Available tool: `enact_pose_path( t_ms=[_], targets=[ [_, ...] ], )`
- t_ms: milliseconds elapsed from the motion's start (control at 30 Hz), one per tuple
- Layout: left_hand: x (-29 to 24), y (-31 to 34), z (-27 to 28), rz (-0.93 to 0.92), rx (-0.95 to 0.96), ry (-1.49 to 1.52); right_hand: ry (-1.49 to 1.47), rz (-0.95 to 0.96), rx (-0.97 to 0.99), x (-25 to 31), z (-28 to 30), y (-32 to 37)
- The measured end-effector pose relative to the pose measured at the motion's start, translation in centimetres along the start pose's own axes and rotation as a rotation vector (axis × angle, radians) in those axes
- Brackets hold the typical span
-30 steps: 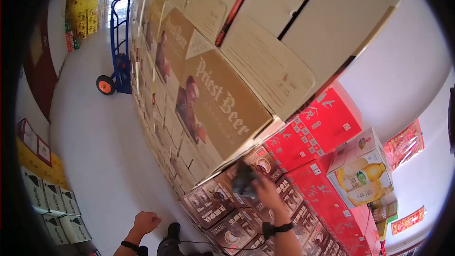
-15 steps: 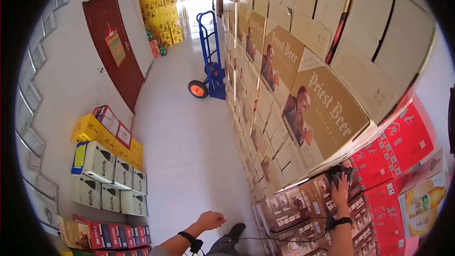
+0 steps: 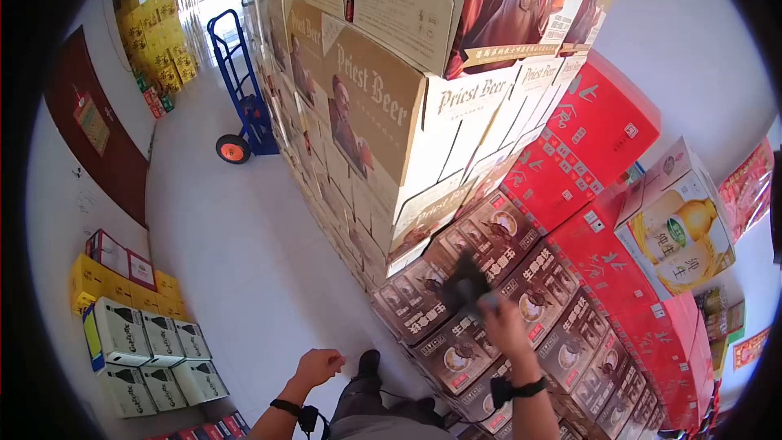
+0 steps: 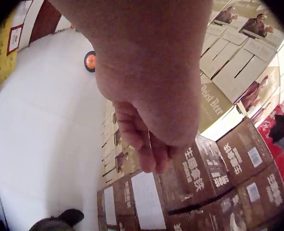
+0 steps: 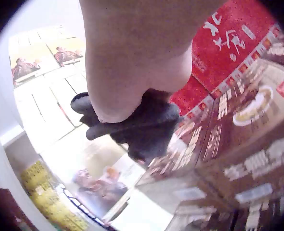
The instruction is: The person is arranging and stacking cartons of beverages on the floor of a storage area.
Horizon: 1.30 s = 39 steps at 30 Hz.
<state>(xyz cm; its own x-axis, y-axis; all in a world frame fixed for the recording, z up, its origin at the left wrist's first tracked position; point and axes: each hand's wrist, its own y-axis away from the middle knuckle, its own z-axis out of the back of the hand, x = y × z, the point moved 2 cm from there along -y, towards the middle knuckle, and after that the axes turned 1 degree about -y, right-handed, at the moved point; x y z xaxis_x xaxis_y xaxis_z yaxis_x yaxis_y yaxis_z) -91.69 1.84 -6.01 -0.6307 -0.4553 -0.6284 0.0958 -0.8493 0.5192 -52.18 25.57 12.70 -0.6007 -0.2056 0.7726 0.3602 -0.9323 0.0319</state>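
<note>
My right hand [image 3: 507, 327] grips a black cloth-like item [image 3: 467, 283] above the stacked brown cartons [image 3: 456, 350]. In the right wrist view the dark item [image 5: 142, 127] hangs in folds from the hand [image 5: 137, 91], whose fingers are mostly hidden. My left hand [image 3: 318, 367] holds nothing and hangs over the floor, left of the brown cartons. Its fingers are loosely bent in the left wrist view, where the hand [image 4: 146, 115] shows from the wrist side.
Priest Beer cartons [image 3: 366, 102] form a tall stack ahead, with red boxes [image 3: 603, 122] at the right. A blue hand truck [image 3: 244, 90] stands in the aisle. White cartons [image 3: 122, 334] and yellow boxes [image 3: 90, 281] line the left wall.
The head view has swung right, then left and back again, so the stacks shift in the picture. My right hand has lifted the black item off the brown cartons' far edge.
</note>
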Motion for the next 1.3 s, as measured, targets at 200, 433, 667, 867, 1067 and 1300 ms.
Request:
enact_pose_path(
  t_ms=[200,433,667,867,1067,1300],
  targets=[
    [2.7,0.3,-1.2,0.000,-0.038,0.139,0.363,0.171,-0.322,-3.4,5.7,-11.4],
    [7.3,1.6,-0.4,0.080,-0.057,0.198,0.529,0.081,-0.162,-11.4,1.6,-25.0],
    [9.0,0.9,1.1,0.103,-0.017,0.182,0.581,0.129,-0.128,-11.4,-3.1,-23.3],
    [5.4,-4.1,3.4,-0.030,0.025,0.110,-0.060,0.243,0.089,-2.5,-14.8,-9.9],
    [5.4,-5.9,7.3,-0.060,0.027,0.129,0.079,-0.104,0.122,-6.1,-19.9,-7.1],
    [7.4,-0.4,9.2,-0.046,0.166,0.167,0.387,-0.004,-0.235,-9.2,-20.0,-6.7]
  ],
)
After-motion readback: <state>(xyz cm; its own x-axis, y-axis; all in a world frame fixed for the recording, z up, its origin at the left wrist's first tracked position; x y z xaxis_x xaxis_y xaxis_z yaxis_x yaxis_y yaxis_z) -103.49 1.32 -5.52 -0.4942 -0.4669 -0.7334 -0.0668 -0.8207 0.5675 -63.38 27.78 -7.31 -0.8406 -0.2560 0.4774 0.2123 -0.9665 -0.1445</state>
